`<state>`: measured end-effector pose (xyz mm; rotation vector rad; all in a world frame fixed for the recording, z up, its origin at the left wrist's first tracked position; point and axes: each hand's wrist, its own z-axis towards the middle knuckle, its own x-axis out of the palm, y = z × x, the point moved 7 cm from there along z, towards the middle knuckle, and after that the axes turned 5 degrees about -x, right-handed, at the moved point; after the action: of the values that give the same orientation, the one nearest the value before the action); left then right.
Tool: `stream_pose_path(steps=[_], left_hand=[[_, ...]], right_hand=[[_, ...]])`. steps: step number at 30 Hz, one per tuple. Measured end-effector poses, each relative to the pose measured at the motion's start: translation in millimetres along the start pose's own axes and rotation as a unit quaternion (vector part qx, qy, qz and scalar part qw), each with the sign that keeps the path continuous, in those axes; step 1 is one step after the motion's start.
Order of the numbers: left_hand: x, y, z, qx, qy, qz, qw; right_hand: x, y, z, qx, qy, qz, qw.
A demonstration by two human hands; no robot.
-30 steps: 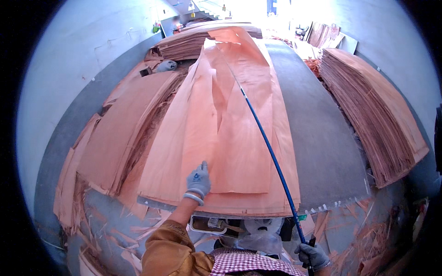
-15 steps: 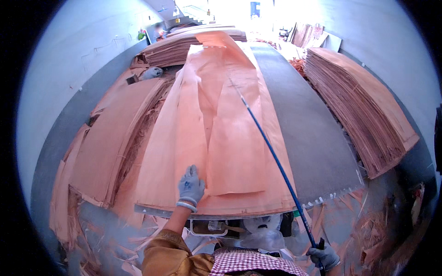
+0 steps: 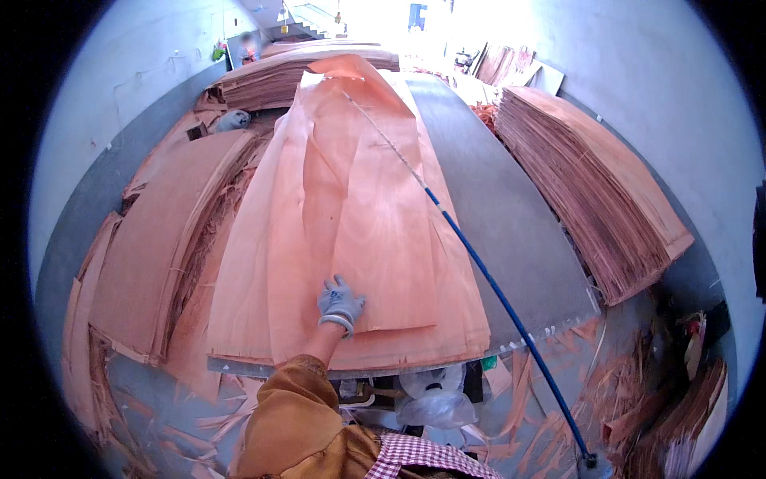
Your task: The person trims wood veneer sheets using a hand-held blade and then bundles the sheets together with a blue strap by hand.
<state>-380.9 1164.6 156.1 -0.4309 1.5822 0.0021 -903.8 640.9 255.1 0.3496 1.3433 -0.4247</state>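
Long, thin sheets of pinkish wood veneer (image 3: pixel 383 231) lie in overlapping layers on the table in front of me, creased along the middle and buckled upward at the far end. My left hand (image 3: pixel 341 299), in a grey glove, rests on the near part of the top sheets with its fingers apart. At the lower right edge, my gloved right hand (image 3: pixel 594 465) is partly cut off by the frame. It is closed round the lower end of a long blue pole (image 3: pixel 495 291), whose thin pale tip reaches over the far part of the veneer.
Beside the veneer runs a dark grey tabletop (image 3: pixel 503 199). Thick veneer stacks stand at right (image 3: pixel 582 191), left (image 3: pixel 167 247) and far back (image 3: pixel 303 80). Wood scraps (image 3: pixel 542 415) litter the floor. Plastic bags (image 3: pixel 437 403) sit below the table's near edge. Another person (image 3: pixel 248 52) is far back left.
The view has shifted right. My left hand has slid right and slightly farther across the veneer, its fingers spreading. My right hand has moved lower and rightward, and the pole's tip reaches farther away.
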Motion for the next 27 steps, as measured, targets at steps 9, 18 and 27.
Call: stream_pose_path(steps=[9,18,27], left_hand=[[60.3,52.8,56.1,-0.083,0.061,-0.200,0.974],[-9.0,59.1,25.7,-0.078,-0.058,-0.491,0.866],[-55.6,110.5,-9.6,-0.039,-0.156,-0.605,0.779]], right_hand=[[-23.2,-86.4,-26.9,0.104,-0.028,0.041,0.993],[34.1,-91.4,-13.8,0.091,0.002,-0.038,0.995],[59.7,-93.6,-11.2,0.144,0.024,0.269,0.952]])
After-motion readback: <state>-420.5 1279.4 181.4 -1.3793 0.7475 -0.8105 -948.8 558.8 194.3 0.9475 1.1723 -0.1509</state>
